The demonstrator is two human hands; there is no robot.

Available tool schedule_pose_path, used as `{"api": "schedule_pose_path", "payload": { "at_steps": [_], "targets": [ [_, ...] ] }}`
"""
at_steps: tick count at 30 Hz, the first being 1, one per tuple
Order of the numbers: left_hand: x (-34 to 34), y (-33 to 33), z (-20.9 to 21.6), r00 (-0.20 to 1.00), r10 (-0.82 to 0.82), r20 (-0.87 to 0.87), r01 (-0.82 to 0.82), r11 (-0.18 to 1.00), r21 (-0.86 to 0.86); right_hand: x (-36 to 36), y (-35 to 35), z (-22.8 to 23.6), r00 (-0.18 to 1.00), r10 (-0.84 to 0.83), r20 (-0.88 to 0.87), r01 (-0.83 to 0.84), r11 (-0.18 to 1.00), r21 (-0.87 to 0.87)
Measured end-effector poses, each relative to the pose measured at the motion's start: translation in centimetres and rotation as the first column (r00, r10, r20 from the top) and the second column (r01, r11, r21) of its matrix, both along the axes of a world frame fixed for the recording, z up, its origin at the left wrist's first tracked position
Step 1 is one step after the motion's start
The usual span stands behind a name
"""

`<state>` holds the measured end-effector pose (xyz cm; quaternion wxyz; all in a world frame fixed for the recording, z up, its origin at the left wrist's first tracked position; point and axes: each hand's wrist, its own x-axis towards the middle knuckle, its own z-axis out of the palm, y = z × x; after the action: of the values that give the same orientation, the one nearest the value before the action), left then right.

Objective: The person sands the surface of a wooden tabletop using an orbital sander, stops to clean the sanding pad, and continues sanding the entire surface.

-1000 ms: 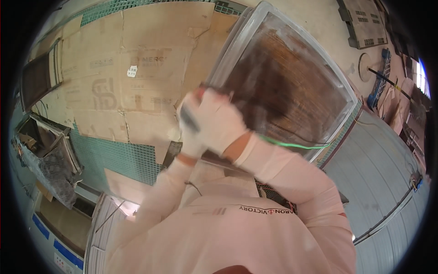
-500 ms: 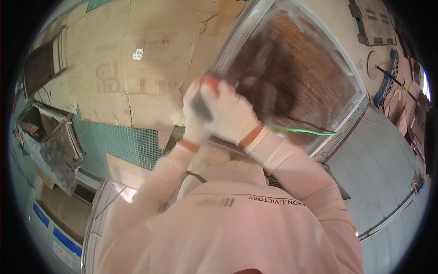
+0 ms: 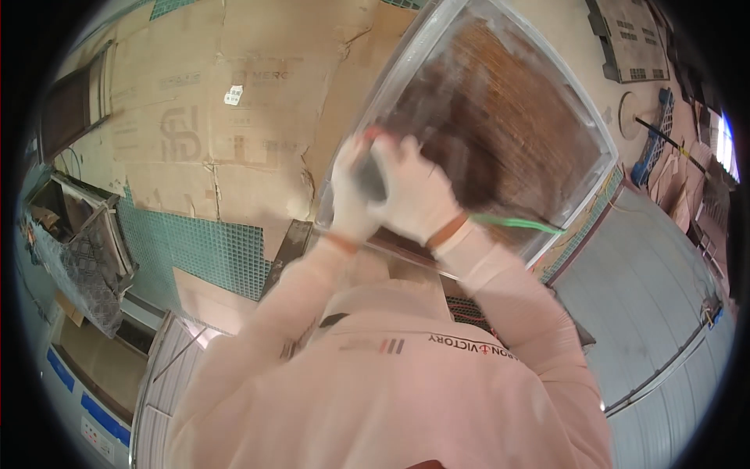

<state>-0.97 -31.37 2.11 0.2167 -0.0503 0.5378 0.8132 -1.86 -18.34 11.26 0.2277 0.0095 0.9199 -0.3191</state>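
Both my hands wear whitish gloves and are blurred by motion. Between them they clasp a red and dark grey power tool [image 3: 370, 178], whose exact kind is smeared. My left hand [image 3: 349, 195] wraps its left side; my right hand [image 3: 426, 194] closes round it from the right. A bright green cord [image 3: 516, 223] runs out to the right from behind my right wrist. Beneath and beyond the hands lies a large panel [image 3: 539, 117], dark brown with a streaky lighter brown area and a dusty grey border. The tool's working end is hidden.
Flattened cardboard [image 3: 266, 125] covers the left, beside green mesh matting [image 3: 211, 242]. A worn box-like frame [image 3: 78, 227] stands at far left. To the right are a grey ribbed surface [image 3: 641, 289], a pole with a round disc [image 3: 630, 115] and a plastic pallet [image 3: 633, 39].
My hands and the tool have shifted a little to the right and slightly nearer to me. The view has moved slightly too. The grip looks the same.
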Motion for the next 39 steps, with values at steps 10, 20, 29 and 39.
{"api": "schedule_pose_path", "payload": {
  "at_steps": [10, 20, 29, 39],
  "targets": [
    [-8.5, 7.7, -0.2, 0.801, 0.003, -0.599, -0.399, 0.748, -0.531, -9.9, 5.6, -0.1, 0.991, -0.047, -0.124, 0.069, 0.982, 0.175],
    [7.9, -3.6, 1.9, 0.819, 0.564, 0.104, -0.542, 0.821, -0.18, -0.6, -9.2, 1.4, 0.861, 0.467, 0.2, -0.466, 0.883, -0.055],
    [7.6, -2.6, 6.3, 0.966, 0.236, -0.105, -0.232, 0.609, -0.758, -6.9, -4.6, 1.9, 0.909, 0.399, 0.122, -0.417, 0.879, 0.232],
    [17.1, -11.7, 2.8, 0.859, 0.511, 0.025, -0.299, 0.541, -0.786, -9.3, -6.9, 1.0, 0.683, 0.679, 0.269, -0.697, 0.716, -0.036]
  ]
}}
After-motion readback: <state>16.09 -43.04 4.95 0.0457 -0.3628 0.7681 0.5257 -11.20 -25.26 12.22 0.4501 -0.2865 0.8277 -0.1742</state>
